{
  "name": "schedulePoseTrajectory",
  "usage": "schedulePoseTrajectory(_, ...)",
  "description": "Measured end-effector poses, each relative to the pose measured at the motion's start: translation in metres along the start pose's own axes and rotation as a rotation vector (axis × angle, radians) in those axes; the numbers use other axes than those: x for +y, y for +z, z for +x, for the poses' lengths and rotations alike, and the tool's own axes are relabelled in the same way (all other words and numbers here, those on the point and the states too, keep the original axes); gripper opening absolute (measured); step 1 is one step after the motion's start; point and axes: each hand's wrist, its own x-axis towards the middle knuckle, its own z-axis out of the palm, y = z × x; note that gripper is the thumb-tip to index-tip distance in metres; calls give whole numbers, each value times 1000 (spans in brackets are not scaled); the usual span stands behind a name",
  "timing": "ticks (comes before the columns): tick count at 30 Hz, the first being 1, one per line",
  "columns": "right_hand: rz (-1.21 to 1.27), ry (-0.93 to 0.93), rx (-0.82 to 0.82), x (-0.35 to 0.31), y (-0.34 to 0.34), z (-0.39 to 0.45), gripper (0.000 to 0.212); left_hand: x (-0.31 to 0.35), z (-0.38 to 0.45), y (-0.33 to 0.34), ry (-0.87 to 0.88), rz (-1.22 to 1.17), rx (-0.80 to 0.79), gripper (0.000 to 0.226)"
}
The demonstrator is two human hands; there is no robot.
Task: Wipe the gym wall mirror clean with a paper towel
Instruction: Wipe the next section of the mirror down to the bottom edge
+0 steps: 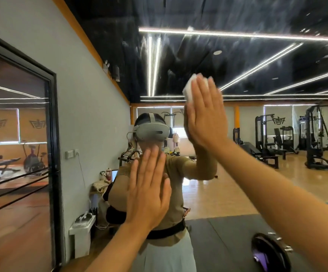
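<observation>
The wall mirror [257, 61] fills most of the view and shows faint smears across its upper part. My right hand [206, 116] lies flat with straight fingers against the glass and presses a folded white paper towel [189, 89] onto it; the towel peeks out above and left of the fingers. Lower down, my left hand [149, 189] rests flat on the mirror, fingers straight and together, holding nothing. My own reflection, wearing a grey headset, stands behind both hands.
A grey wall [84, 114] with a black-framed window [51, 134] runs along the left. A white box [81, 232] stands at the wall's foot. Reflected gym machines [316, 138] stand on a wooden floor; a weight plate [269, 254] lies at the lower right.
</observation>
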Motion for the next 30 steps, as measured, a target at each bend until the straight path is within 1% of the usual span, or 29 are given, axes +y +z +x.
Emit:
schedulePoseTrajectory(3,-9,74,54,18,-6,52,55,9,6,11,-25,23,0,64)
schedulePoseTrajectory(5,2,55,75,20,-3,47,54,10,8,16,-43,40,17,62)
schedulePoseTrajectory(7,42,22,88,20,-1,17,53,10,7,19,-22,75,32,62)
schedulePoseTrajectory(10,87,12,38,22,-3,-56,53,7,5,25,1,127,48,63)
schedulePoseTrajectory(14,7,-47,-37,29,-8,-155,58,6,5,28,1,153,52,63)
schedulePoseTrajectory(16,-35,-79,-79,37,-10,-185,58,5,4,29,-3,156,46,62)
schedulePoseTrajectory(18,-33,-101,-109,43,-14,-194,59,4,4,29,-8,160,39,62)
schedulePoseTrajectory(20,-40,-159,-120,49,-18,-181,57,5,4,30,-9,167,37,62)
schedulePoseTrajectory(22,-43,-200,-107,55,-20,-144,55,5,3,30,-7,168,50,62)
schedulePoseTrajectory(27,34,-32,-11,64,-23,-3,55,6,4,30,2,185,74,61)
schedulePoseTrajectory(30,32,28,35,67,-25,36,56,6,5,30,5,192,71,60)
